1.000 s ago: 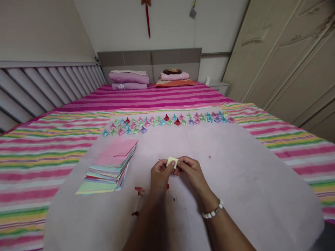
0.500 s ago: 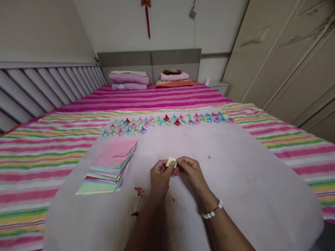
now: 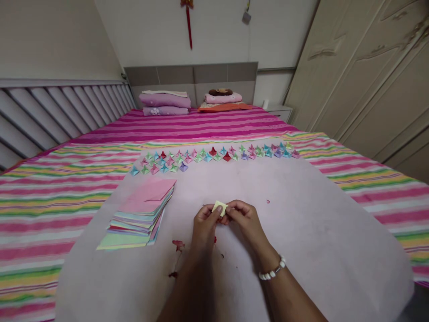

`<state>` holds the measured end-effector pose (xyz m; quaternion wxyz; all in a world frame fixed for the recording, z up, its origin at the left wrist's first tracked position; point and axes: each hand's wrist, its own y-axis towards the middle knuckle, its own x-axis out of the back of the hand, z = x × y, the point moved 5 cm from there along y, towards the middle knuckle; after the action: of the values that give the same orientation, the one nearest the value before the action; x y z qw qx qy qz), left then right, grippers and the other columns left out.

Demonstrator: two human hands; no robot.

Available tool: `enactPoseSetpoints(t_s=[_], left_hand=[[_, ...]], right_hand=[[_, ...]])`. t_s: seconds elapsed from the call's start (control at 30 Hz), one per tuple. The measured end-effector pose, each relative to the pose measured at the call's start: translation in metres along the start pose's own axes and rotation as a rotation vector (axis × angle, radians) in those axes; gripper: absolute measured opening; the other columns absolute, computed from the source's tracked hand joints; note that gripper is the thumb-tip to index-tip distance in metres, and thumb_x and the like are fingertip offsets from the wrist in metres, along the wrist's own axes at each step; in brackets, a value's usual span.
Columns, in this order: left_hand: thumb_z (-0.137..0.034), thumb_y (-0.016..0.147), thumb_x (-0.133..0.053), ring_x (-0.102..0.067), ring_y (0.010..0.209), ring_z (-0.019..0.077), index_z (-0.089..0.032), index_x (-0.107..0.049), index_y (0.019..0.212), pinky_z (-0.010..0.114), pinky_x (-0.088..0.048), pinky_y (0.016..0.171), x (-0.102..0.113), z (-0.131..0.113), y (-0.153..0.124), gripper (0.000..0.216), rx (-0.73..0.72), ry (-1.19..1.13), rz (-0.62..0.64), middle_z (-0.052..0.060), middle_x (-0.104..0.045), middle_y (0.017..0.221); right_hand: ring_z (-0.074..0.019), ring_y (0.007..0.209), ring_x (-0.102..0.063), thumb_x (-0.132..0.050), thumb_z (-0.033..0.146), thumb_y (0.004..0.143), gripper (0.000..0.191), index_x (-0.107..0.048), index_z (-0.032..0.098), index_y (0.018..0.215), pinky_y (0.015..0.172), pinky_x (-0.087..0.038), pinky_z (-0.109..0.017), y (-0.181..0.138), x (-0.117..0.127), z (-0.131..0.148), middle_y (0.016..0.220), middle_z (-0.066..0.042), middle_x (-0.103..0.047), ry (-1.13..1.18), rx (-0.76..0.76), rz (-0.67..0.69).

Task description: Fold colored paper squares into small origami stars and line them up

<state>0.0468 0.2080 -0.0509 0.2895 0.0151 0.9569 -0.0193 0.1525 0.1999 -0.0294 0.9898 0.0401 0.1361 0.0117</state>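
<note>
A small folded piece of pale yellow paper (image 3: 219,206) is held between my two hands, above the middle of the pale tabletop (image 3: 301,232). My left hand (image 3: 205,222) pinches its left side, with the thumb lying across the front. At its right edge, my right hand (image 3: 243,217) grips with thumb and fingers closed; a white bead bracelet (image 3: 273,270) circles that wrist. The fingers behind the paper are partly hidden. To the left lies a stack of coloured paper sheets (image 3: 144,201), pink on top and green at the bottom.
Several small folded paper shapes (image 3: 226,156) in many colours stand in rows along the far edge. Red scraps (image 3: 178,244) lie left of my forearms, and a tiny one (image 3: 268,201) to the right. A striped bedspread (image 3: 50,214) surrounds the tabletop; folded bedding (image 3: 166,102) sits behind.
The yellow paper has shifted and turned slightly between my fingers. My right thumb has moved a little over its right edge, and both hands stay in nearly the same place.
</note>
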Motion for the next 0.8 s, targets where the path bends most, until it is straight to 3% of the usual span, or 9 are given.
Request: enactPoseSetpoints(t_s=[0.13,0.3,0.53,0.8], left_hand=[[-0.034,0.066,-0.073,-0.05,0.052,0.0089,-0.014,-0.062,0.068,0.023,-0.041,0.056,0.0008,0.0025,0.0003,0.023,0.006,0.017,0.026,-0.003,-0.055,0.054],[-0.032,0.059,-0.078,-0.051,0.056,0.0085,-0.014,-0.062,0.066,0.021,-0.041,0.058,0.0061,0.0031,0.0011,0.024,0.04,0.029,-0.028,-0.002,-0.057,0.057],[-0.029,0.059,-0.076,-0.056,0.058,0.0118,-0.016,-0.059,0.061,0.023,-0.043,0.058,0.0005,-0.0031,-0.0018,0.022,0.073,-0.02,0.031,-0.002,-0.058,0.055],[-0.029,0.064,-0.074,-0.055,0.056,0.0114,-0.016,-0.061,0.062,0.025,-0.044,0.062,0.004,-0.0011,0.0004,0.019,-0.026,0.064,0.022,-0.003,-0.059,0.054]], right_hand=[[-0.0143,0.05,-0.057,-0.068,0.034,0.07,0.017,-0.066,0.018,0.066,0.053,-0.047,-0.027,-0.0001,0.0001,0.0019,0.051,0.0,-0.063,-0.048,0.035,-0.026],[-0.0141,0.052,-0.056,-0.068,0.033,0.07,0.015,-0.067,0.018,0.067,0.052,-0.046,-0.026,-0.0005,0.0012,0.0044,0.056,0.0,-0.063,-0.136,0.089,-0.031],[-0.0143,0.057,-0.056,-0.068,0.034,0.072,0.016,-0.069,0.018,0.07,0.057,-0.047,-0.027,-0.001,-0.0019,0.0063,0.061,-0.001,-0.062,-0.125,0.109,0.02],[-0.0148,0.058,-0.055,-0.067,0.036,0.074,0.019,-0.069,0.018,0.07,0.059,-0.047,-0.027,-0.001,-0.0016,0.0048,0.059,0.0,-0.061,-0.113,0.083,0.027]])
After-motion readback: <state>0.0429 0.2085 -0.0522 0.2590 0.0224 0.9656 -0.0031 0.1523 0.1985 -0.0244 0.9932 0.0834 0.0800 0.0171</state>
